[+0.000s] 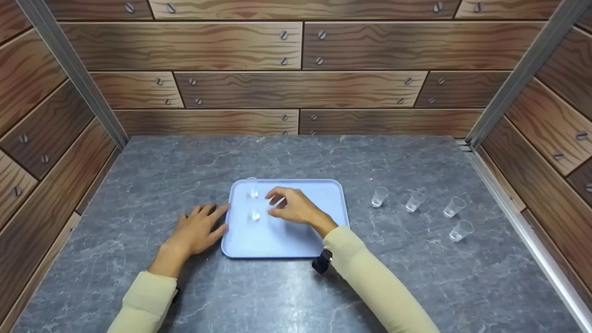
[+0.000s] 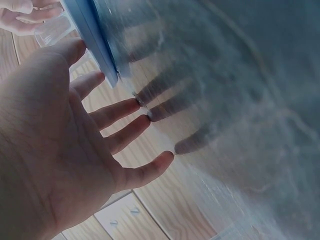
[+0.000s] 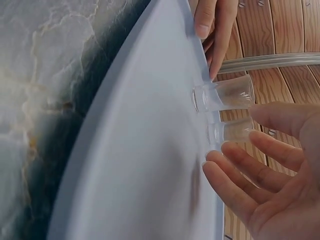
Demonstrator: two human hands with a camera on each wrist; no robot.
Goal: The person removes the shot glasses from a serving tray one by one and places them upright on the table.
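A light blue tray [image 1: 286,243] lies on the table, with two clear shot glasses standing upright toward its left side. The far shot glass [image 1: 253,193] is near the back edge, and the near shot glass [image 1: 255,215] stands in front of it. Over the tray, just right of both glasses, my right hand [image 1: 296,206] has loosely bent fingers and holds nothing. Its thumb [image 3: 277,117] is right at a glass rim in the right wrist view. My left hand [image 1: 194,231] rests spread on the table, thumb and index fingertips at the tray's left edge.
Several more clear shot glasses stand right of the tray, among them one closest to it [image 1: 379,196] and one farthest front [image 1: 461,231]. Wood-patterned walls [image 1: 296,88] enclose the grey marbled table [image 1: 277,296] at the back and sides. A metal rail [image 1: 527,245] runs along the right edge.
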